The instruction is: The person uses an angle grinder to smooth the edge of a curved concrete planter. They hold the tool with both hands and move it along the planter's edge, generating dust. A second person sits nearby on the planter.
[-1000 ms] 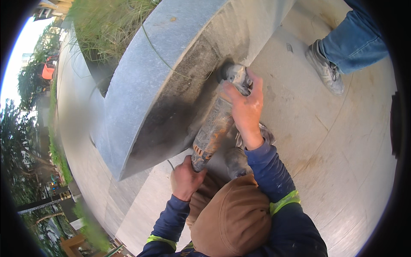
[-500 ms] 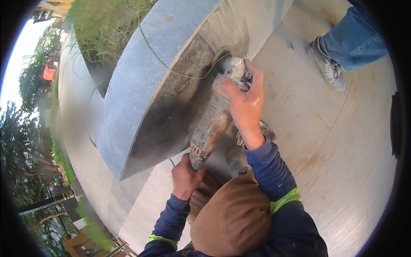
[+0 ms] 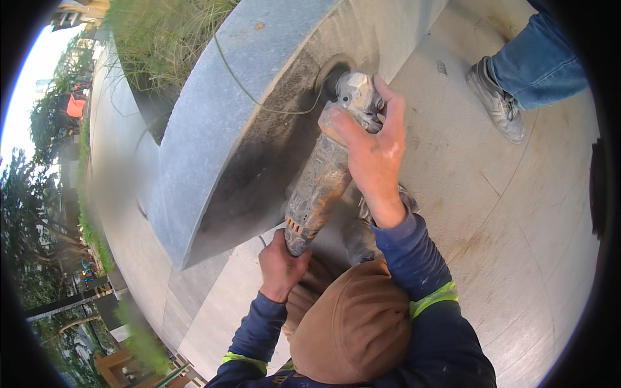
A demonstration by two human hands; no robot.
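Observation:
A dusty, worn angle grinder [image 3: 319, 183] slants across the middle of the view, its head against the side face of a grey concrete curb [image 3: 284, 90]. My right hand [image 3: 378, 152] grips the head end, thumb on one side and fingers on the other. Around the rear end of the body, my left hand [image 3: 279, 268] is closed. The dark disc [image 3: 332, 80] at the grinder's head lies at the curb face, partly hidden by the head. A thin green grass stem [image 3: 249, 96] hangs over the curb down to the tool.
Grass [image 3: 168, 39] grows behind the curb. At the upper right, another person's shoe [image 3: 497, 100] and jeans leg [image 3: 537, 61] stand on the paving [image 3: 491, 226]. My bent knee [image 3: 352, 323] in brown cloth is close below the grinder, with my boot [image 3: 360, 242] beyond it.
The grinder's head and my right hand have moved slightly up along the curb face, and more of the disc shows. My left hand stays nearly in place on the rear end.

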